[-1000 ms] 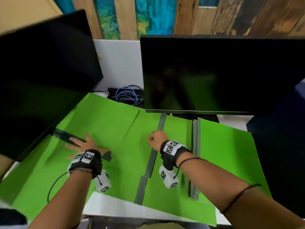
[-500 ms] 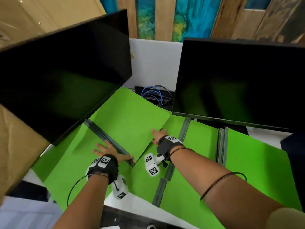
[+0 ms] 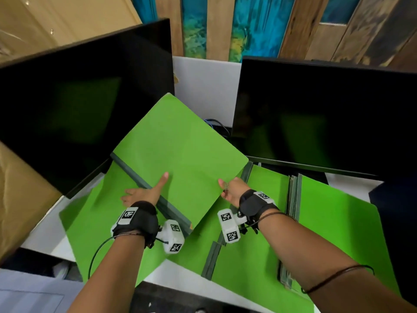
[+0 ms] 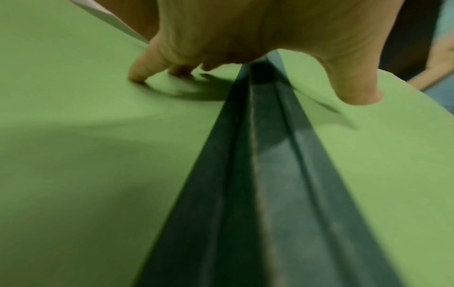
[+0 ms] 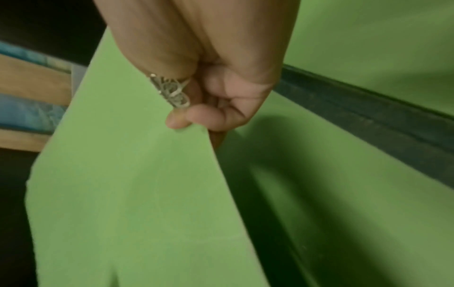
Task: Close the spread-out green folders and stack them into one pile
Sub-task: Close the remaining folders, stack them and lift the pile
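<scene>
Wrists come first in the head view, each strapped with a black band carrying a white tagged block. Just past them, the left hand [image 3: 144, 195] lies spread and flat across the dark spine [image 3: 158, 195] of the left green folder [image 3: 180, 150]; the left wrist view shows its fingertips [image 4: 137, 77] pressing the lower cover on one side of the spine and the thumb [image 4: 356, 95] resting against the raised cover on the other side. The right hand [image 3: 232, 190] sits to the right of that spine, fingers curled, pinching the free edge of the raised cover between thumb and fingers; the right wrist view shows a silver ring [image 5: 172, 93] on one of those fingers [image 5: 181, 118] and the cover held up off the surface beneath. That cover stands tilted, hinged at the spine, its far corner reaching up between the two monitors. Right of the spine, partly under the raised cover and the right forearm, a second green folder [image 3: 266, 186] lies open and flat with its own dark spine [image 3: 212, 258] running away from the viewer. Further right of it lies a third green folder [image 3: 334, 222], flat, its grey edge just beside the second one. All three rest on a white desk [image 3: 45, 231]. Beyond the left folder's spine stands a black left monitor [image 3: 79, 105], and further right a black right monitor [image 3: 327, 114], both dark with faint green reflections. Blue cables [image 3: 212, 121] show in the gap between them, in front of a white panel [image 3: 207, 86]. Farthest back rises a wall of wooden planks [image 3: 248, 23], some painted blue-green.
</scene>
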Motion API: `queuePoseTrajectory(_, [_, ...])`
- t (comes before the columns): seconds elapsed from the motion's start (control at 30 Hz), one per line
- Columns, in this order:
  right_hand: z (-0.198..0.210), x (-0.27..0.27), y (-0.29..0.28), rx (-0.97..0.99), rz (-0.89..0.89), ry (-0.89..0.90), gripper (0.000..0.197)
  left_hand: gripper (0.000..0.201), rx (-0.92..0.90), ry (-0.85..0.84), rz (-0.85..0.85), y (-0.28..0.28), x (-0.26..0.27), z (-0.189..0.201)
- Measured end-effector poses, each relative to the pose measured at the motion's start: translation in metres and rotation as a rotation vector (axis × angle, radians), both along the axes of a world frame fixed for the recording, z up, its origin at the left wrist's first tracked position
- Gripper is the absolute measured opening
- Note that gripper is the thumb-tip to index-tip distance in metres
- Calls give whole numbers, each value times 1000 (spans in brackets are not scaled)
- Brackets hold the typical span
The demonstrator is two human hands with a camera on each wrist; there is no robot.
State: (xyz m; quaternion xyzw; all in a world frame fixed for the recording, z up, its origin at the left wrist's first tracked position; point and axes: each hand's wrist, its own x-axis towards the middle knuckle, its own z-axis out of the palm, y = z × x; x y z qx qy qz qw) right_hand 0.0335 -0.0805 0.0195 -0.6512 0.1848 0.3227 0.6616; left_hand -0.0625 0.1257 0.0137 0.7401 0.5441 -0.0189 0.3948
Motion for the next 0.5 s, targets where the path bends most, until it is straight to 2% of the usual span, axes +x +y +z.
queuePoseTrajectory(0.2, [2, -7, -22, 141, -88, -9, 57, 124, 75, -448, 101, -26, 11, 12])
queuePoseTrajectory(0.27, [2, -8, -23, 134, -73, -16, 57, 114, 26, -518, 136, -30, 9, 16])
queuePoseTrajectory(0.4, [6, -12, -26, 96, -11, -32, 51, 77, 38, -622, 132, -39, 5, 35])
queuePoseTrajectory(0.47, [10, -14, -26, 36, 50, -41, 51, 69, 49, -730, 91, -43, 3, 49])
queuePoseTrajectory(0.5, [12, -13, -25, -7, 83, -59, 57, 69, 70, -786, 67, -44, 1, 56])
